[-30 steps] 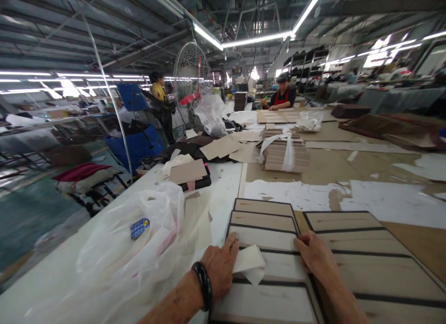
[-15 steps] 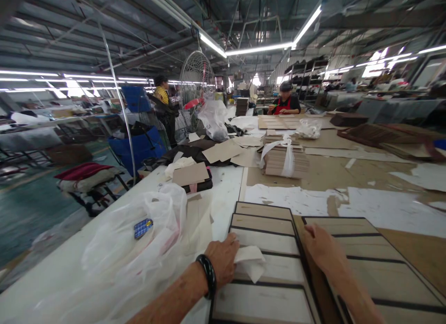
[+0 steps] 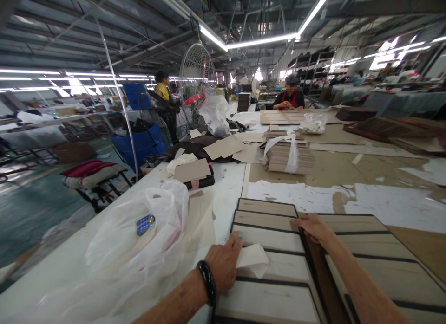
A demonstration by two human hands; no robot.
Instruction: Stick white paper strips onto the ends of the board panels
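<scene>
fingers of left hand (image 3: 223,267) grasp pale scrap (image 3: 255,259) over dark-edged panels (image 3: 270,296). right hand (image 3: 318,229) touches panels' right edge; its hold cannot be determined.

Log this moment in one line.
left hand: on overlapped panels, left edge; right hand: at panels' right edge; white paper: on panels, at left hand

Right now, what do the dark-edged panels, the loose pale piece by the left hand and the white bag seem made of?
The dark-edged panels: possibly matte card or stiffened fabric; their tan-grey faces lie flat without shine. The loose pale piece: perhaps matte paper or lining, looking thin and bent. The bag: likely glossy plastic film, being translucent and crumpled.
</scene>
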